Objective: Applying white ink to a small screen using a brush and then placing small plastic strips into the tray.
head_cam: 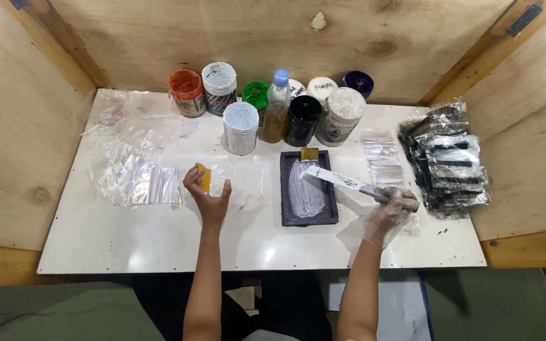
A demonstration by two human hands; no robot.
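My left hand holds a small yellow-orange piece in a clear sleeve above the white table, left of centre. My right hand, inside a loose clear plastic glove, grips the handle of a flat palette knife. The knife's white-smeared blade reaches over a dark rectangular tray. White paste is spread across the tray's inside. A small yellow-orange piece sits at the tray's far edge.
Several paint jars and a small bottle stand along the back. Clear plastic sleeves lie at the left, more sleeves right of the tray. A heap of packed black items fills the right. Plywood walls enclose the table.
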